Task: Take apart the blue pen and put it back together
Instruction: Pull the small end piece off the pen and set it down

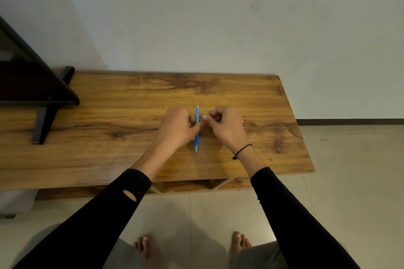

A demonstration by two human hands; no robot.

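Note:
The blue pen (pixel 197 113) points away from me over the middle of the wooden table (pixel 131 102), its tip end toward me. My left hand (pixel 177 125) grips the pen's middle from the left, thumb across the barrel. My right hand (pixel 226 125) sits just right of the pen with fingers curled and pinched. A small blue piece (pixel 211 111) shows at the far edge of those fingers; what it is I cannot make out. The pen's middle is hidden by my left thumb.
A dark stand with black legs (pixel 43 102) occupies the table's far left. The wall runs right behind the table. The table's right edge (pixel 302 137) drops to a tiled floor, and my bare feet (pixel 240 244) stand below the front edge.

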